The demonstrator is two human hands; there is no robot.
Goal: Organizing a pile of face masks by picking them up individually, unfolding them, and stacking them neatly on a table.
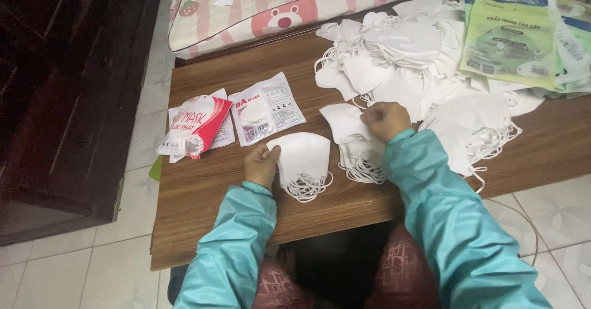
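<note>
At the left of the frame, on the wooden counter, lie two sealed mask packets: a red-and-white packet and, just right of it, a clear packet. Below them, near the middle, the left hand pinches the left edge of a small stack of white masks between thumb and fingers, its ear loops trailing toward the lower edge. Just right, the right hand is curled closed on the top of a second stack. To do this well, I judge each stack should be squared along its folded edge and the loops kept untangled. A loose heap of masks fills the upper right, with green packets beside it.
</note>
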